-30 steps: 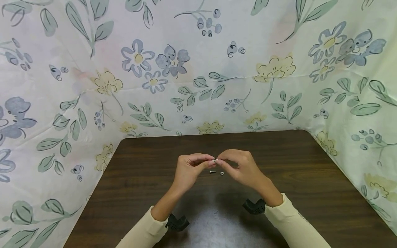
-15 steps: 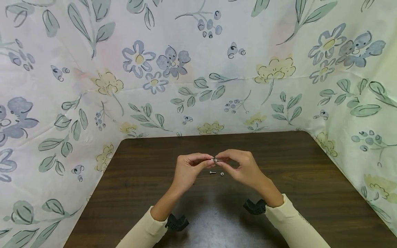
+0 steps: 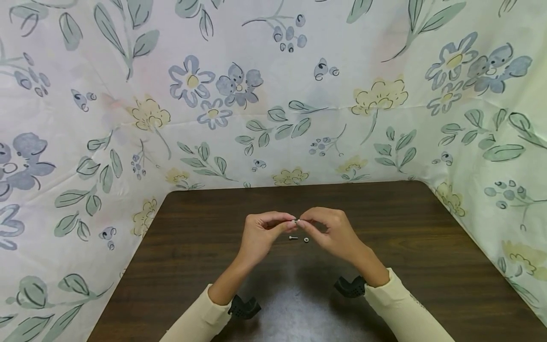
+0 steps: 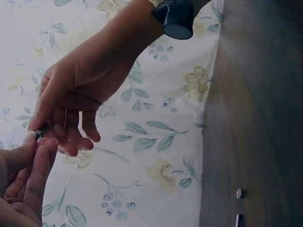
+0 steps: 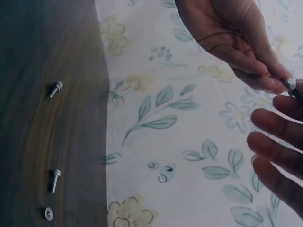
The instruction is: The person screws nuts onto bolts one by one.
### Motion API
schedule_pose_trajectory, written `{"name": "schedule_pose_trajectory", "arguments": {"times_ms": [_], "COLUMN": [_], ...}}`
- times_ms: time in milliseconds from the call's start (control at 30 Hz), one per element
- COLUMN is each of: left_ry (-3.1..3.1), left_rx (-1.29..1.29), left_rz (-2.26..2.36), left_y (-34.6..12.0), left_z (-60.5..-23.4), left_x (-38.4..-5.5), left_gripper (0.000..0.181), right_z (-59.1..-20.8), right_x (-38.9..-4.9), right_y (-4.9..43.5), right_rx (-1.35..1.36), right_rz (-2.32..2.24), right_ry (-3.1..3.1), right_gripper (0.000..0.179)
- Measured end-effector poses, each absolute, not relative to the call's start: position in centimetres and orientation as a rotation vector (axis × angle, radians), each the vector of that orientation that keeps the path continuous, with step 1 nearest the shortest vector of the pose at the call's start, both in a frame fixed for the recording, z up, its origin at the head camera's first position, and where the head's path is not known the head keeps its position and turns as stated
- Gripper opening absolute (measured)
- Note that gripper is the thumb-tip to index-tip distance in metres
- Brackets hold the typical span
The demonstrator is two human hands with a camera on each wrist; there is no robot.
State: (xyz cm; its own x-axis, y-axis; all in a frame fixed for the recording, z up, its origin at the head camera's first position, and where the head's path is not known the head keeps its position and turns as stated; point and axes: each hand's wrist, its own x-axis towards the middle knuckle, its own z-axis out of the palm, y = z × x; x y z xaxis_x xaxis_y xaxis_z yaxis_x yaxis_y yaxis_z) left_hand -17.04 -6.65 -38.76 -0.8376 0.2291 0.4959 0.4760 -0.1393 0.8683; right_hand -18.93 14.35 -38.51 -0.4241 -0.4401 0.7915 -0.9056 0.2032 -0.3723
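Note:
Above the table, my left hand (image 3: 259, 237) pinches a small metal bolt (image 5: 289, 85) between thumb and fingertips. A nut appears to sit on the bolt, partly hidden by fingertips. From the other side, my right hand (image 3: 331, 228) pinches at the nut and threaded end with thumb and index finger. The right hand's other fingers (image 5: 277, 127) hang loosely curled. Below the hands a loose bolt (image 3: 293, 238) and a loose nut (image 3: 306, 240) lie on the wood. A second loose bolt (image 5: 55, 89) shows in the right wrist view; the left hand hides it from the head view.
The dark wooden table (image 3: 192, 266) has rounded far corners. A floral cloth (image 3: 273, 95) hangs behind it and at both sides. Each wrist wears a black camera mount (image 3: 244, 307) beneath a cream sleeve (image 3: 201, 313).
Half a second ago the right fingertips were parted and the bolt's shaft showed between them; now they pinch it again. The left hand has stayed in place, and the loose parts have not moved.

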Motion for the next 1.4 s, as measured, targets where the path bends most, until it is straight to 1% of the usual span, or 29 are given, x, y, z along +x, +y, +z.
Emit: {"name": "schedule_pose_trajectory", "arguments": {"times_ms": [200, 367, 500, 667, 800, 1033, 1133, 1200, 1333, 1400], "left_ry": [-1.936, -1.919, -1.912, -1.902, -1.898, -1.917, -1.918, -1.922, -1.932, -1.935], "left_rx": [-0.805, -0.794, -0.799, -0.817, -0.82, -0.815, -0.819, -0.822, -0.822, -0.816], "left_rz": [-2.106, -2.117, -2.126, -2.126, -2.131, -2.11, -2.106, -2.103, -2.099, -2.098], "left_y": [-6.65, -6.71, -6.72, -6.67, -6.68, -6.57, -6.51, -6.5, -6.62, -6.71], "left_z": [-38.82, -38.73, -38.71, -38.82, -38.92, -38.91, -38.82, -38.83, -38.97, -39.01], "left_x": [-17.05, -17.11, -17.1, -17.1, -17.14, -17.23, -17.24, -17.26, -17.25, -17.23], "left_gripper": [0.008, 0.009, 0.009, 0.01, 0.009, 0.009, 0.008, 0.008, 0.009, 0.009], "right_z": [-38.41, -38.24, -38.12, -38.13, -38.34, -38.5, -38.47, -38.44, -38.2, -38.01], "right_x": [-18.78, -19.08, -19.29, -19.28, -19.24, -19.01, -18.98, -19.0, -19.08, -19.14], "right_y": [14.63, 14.79, 14.7, 14.6, 14.56, 14.37, 14.37, 14.44, 14.59, 14.58], "right_rx": [1.17, 1.253, 1.308, 1.313, 1.297, 1.235, 1.167, 1.131, 1.164, 1.214], "right_rz": [1.151, 1.16, 1.14, 1.129, 1.122, 1.102, 1.038, 1.022, 1.07, 1.093], "right_ry": [-2.012, -1.894, -1.84, -1.838, -1.861, -1.927, -1.953, -1.961, -1.9, -1.851], "right_gripper": [0.013, 0.028, 0.033, 0.032, 0.027, 0.002, 0.011, 0.013, 0.006, 0.015]}}
